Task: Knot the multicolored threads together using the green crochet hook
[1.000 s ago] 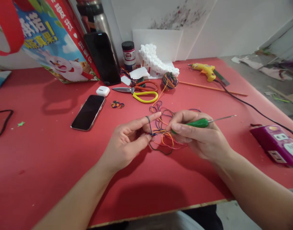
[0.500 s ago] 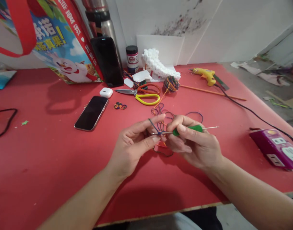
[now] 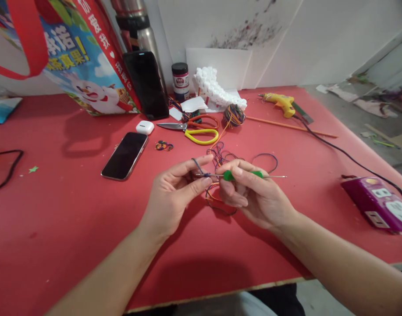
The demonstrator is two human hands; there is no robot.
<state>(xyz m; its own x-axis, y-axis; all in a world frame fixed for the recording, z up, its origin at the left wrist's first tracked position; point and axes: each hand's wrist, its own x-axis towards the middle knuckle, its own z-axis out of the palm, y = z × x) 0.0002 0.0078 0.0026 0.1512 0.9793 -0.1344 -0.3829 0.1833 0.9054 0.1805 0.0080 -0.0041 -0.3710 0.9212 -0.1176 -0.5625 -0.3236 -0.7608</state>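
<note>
Between the fingers of my right hand (image 3: 256,191) is a crochet hook (image 3: 257,174) with a green grip and a thin metal shaft at each end. Its left tip passes through dark blue yarn (image 3: 205,174), which my left hand (image 3: 174,193) pinches between thumb and fingers. A strand of that yarn runs up over the raised left index finger. Loose multicoloured yarn (image 3: 220,153) lies in loops on the table behind and below the hands, with an orange strand leading back to a yarn ball (image 3: 233,116).
On the red table (image 3: 72,228) lie scissors (image 3: 201,136), a phone (image 3: 125,156), a white earbud case (image 3: 144,127) and a scrap of knotted yarn (image 3: 164,145). A yellow glue gun (image 3: 279,103) and a purple power socket (image 3: 378,204) are at the right. A gift bag (image 3: 89,87) stands back left.
Both hands have shifted left and slightly up, carrying the hook and the dark blue yarn with them. The hook now lies almost level. Things on the table stay in place.
</note>
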